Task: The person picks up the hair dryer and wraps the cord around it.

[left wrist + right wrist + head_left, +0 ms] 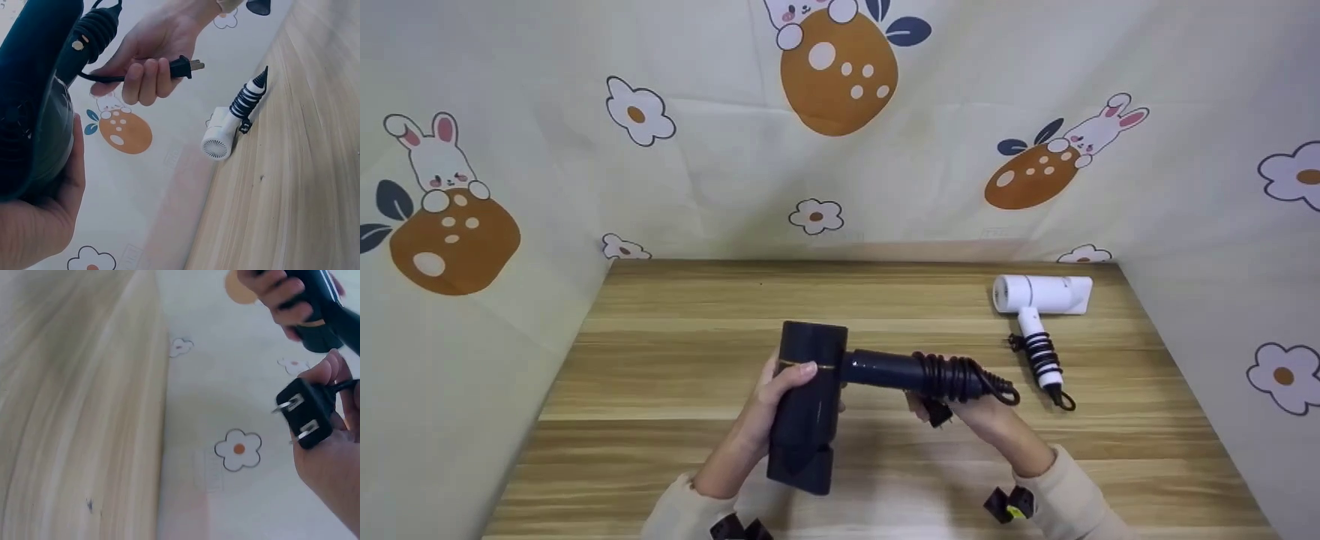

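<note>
A dark navy hair dryer [812,409] with a thin gold ring is held up over the table, its barrel toward me and its handle [885,369] pointing right. My left hand [757,416] grips the barrel, thumb across the near side and fingers round the far side. Black cord [952,377] is coiled about the handle's end. Below that coil, my right hand [986,418] holds the black two-prong plug [306,413]; its curled fingers [149,81] close on the plug's cord end in the left wrist view, with the prongs sticking out.
A white hair dryer [1046,295] lies at the back right of the wooden table [697,300], its black cord [1042,358] wound round the handle. Patterned cloth [720,172] hangs behind the table and along both sides.
</note>
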{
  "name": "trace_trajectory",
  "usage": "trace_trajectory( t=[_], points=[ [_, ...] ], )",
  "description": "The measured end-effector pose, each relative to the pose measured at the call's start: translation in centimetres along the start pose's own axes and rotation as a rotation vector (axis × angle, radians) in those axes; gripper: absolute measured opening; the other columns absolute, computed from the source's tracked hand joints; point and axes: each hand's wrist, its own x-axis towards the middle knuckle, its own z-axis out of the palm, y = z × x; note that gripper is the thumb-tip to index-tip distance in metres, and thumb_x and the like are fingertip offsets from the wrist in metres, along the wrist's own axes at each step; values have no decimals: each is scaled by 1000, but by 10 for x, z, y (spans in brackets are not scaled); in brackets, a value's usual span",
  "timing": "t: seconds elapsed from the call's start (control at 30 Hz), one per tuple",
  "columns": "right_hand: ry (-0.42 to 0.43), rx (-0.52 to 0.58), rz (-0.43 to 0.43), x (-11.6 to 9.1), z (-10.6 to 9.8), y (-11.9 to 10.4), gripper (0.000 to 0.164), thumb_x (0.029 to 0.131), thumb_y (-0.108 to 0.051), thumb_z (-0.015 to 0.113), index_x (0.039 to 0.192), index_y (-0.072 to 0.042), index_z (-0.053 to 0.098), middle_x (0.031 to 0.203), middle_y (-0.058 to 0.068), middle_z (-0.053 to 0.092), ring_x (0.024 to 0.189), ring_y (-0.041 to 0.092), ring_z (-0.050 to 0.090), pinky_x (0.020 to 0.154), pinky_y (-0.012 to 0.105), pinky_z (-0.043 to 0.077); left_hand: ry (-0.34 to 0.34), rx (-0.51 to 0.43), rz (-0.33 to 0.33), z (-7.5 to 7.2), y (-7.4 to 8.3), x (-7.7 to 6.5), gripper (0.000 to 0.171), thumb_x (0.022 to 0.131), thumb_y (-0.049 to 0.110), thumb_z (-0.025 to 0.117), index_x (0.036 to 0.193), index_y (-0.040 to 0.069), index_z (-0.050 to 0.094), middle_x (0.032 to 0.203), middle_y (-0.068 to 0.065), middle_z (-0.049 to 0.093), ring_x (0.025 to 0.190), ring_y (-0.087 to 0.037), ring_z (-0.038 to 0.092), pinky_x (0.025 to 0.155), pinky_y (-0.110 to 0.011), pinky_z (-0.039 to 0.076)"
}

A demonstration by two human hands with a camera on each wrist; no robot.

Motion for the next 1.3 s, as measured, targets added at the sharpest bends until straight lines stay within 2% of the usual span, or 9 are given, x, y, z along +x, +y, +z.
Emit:
trace_trajectory(
  t=[0.1, 0.17, 0.47, 0.57, 0.8, 0.9, 1.1, 1.2, 1.3],
  points=[
    [145, 4, 128, 0, 9, 10, 41, 101, -22, 36, 99, 14, 57, 71, 5, 63, 59, 6, 59, 54, 22, 53, 58, -11, 9, 0, 0, 1, 39, 86, 22, 48, 118, 4, 35, 87, -11, 67, 70, -26, 67, 58, -39, 55],
    [191, -103, 136, -1, 15, 13, 33, 99, -21, 42, 110, 5, 60, 73, 10, 65, 60, 11, 61, 55, 29, 55, 95, -12, 16, 0, 0, 2, 40, 87, 22, 49, 119, 4, 35, 86, -11, 66, 70, -26, 67, 58, -40, 55],
    [336, -854, -17, -9, 38, 0, 41, 82, -2, 64, 122, 4, 56, 84, -1, 58, 66, 5, 51, 59, 20, 49, 197, 24, 19, -1, -1, 8, 44, 87, 20, 54, 123, 7, 33, 87, -11, 63, 69, -27, 67, 61, -41, 56],
    [410, -977, -57, -12, 42, -4, 44, 77, 6, 63, 120, 3, 59, 88, -1, 54, 65, 5, 49, 54, 17, 47, 211, 16, 28, -1, -1, 9, 44, 87, 19, 55, 123, 8, 33, 87, -11, 63, 69, -28, 67, 62, -42, 56],
    [410, -1078, -251, -16, 41, -13, 37, 75, 1, 66, 111, -5, 60, 90, -2, 61, 70, 8, 58, 59, 17, 51, 225, 53, 30, -1, -4, 11, 46, 86, 19, 58, 124, 9, 33, 87, -12, 62, 69, -27, 66, 63, -41, 56],
    [381, -1016, -333, -15, 37, -17, 24, 78, -1, 66, 99, -12, 62, 89, -4, 62, 72, 6, 60, 62, 14, 51, 227, 106, 11, 0, -4, 11, 50, 85, 21, 60, 125, 9, 32, 88, -12, 61, 71, -26, 66, 64, -40, 56],
    [240, -796, -229, -19, 28, -25, 24, 82, -6, 67, 104, -13, 60, 96, -4, 59, 79, 6, 57, 66, 15, 52, 222, 163, 5, 0, -3, 12, 52, 84, 23, 61, 127, 9, 34, 90, -12, 61, 72, -24, 65, 63, -39, 55],
    [227, -817, -186, -20, 24, -30, 22, 86, -10, 64, 107, -13, 60, 94, -5, 63, 75, 5, 58, 63, 17, 52, 192, 177, -1, 0, -4, 13, 51, 84, 23, 62, 125, 9, 35, 89, -12, 60, 71, -23, 64, 62, -39, 55],
    [278, -931, -248, -17, 20, -33, 19, 84, -18, 67, 102, -14, 61, 88, -7, 65, 71, 3, 57, 60, 17, 50, 145, 210, -22, 1, -5, 13, 52, 84, 24, 63, 125, 9, 35, 90, -11, 60, 72, -22, 63, 62, -38, 55]
  ],
)
